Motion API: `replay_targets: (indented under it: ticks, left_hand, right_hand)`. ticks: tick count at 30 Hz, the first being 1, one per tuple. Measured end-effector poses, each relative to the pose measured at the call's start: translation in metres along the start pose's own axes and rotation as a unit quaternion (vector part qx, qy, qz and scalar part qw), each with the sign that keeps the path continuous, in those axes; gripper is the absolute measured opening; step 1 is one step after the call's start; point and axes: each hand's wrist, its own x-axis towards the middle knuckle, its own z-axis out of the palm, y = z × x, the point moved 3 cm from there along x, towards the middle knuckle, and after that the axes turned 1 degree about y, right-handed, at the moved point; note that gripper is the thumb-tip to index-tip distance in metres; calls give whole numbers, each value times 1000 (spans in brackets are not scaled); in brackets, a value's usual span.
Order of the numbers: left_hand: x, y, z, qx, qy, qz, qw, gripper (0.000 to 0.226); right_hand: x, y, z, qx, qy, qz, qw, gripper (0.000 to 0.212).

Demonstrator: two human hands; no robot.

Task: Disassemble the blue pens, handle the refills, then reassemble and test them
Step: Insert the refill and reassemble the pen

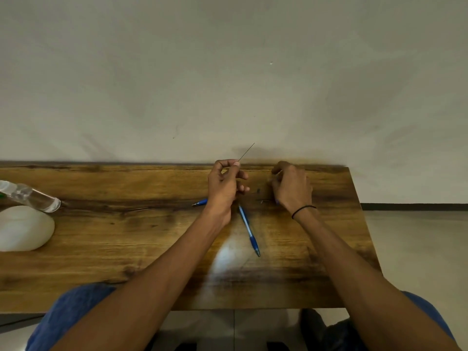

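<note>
Pinching a thin refill [247, 151], the left hand [225, 184] is raised; right hand [291, 187] curled, contents unclear; bottle [33, 196] lying sideways.

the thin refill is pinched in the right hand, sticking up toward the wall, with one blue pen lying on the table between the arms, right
Not quite: the head view shows the left hand pinching the thin refill, not the right hand, which is curled near small parts at the far edge of the table. The rest holds: the refill points up toward the wall, and a blue pen lies between the arms.
</note>
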Motion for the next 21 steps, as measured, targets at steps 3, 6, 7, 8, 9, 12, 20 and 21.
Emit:
replay_targets:
  ticks: [3, 6, 7, 8, 9, 12, 20, 21]
  left_hand:
    - [-1, 0, 2, -4, 1, -7, 1000, 5]
    - [-2, -1, 4, -5, 8, -10, 1000, 5]
    - [-3, -2, 5, -1, 8, -8, 1000, 6]
    - [-3, -3, 5, 5, 7, -5, 1000, 7]
    - [-4, -5, 5, 12, 5, -1, 1000, 8]
    - [-4, -8, 6, 23, -1, 3, 1000, 7]
    - [-4, -4, 5, 46, -29, -1, 999, 7]
    - [-3, 0, 4, 71, -35, 0, 997, 8]
  right_hand:
    - [3, -12, -10, 242, -5, 13, 970, 12]
    - [-2, -30, -11, 428, -59, 3, 902, 20]
    - [-4, -36, -10, 451, -69, -6, 890, 20]
    - [-6, -40, -8, 466, -73, -10, 882, 20]
    - [-6, -42, -7, 478, -72, -8, 875, 18]
    - [-4, -43, -5, 507, -67, 7, 859, 10]
    - [0, -40, -6, 484, -50, 8, 874, 4]
    - [1, -39, -7, 483, -46, 10, 875, 3]
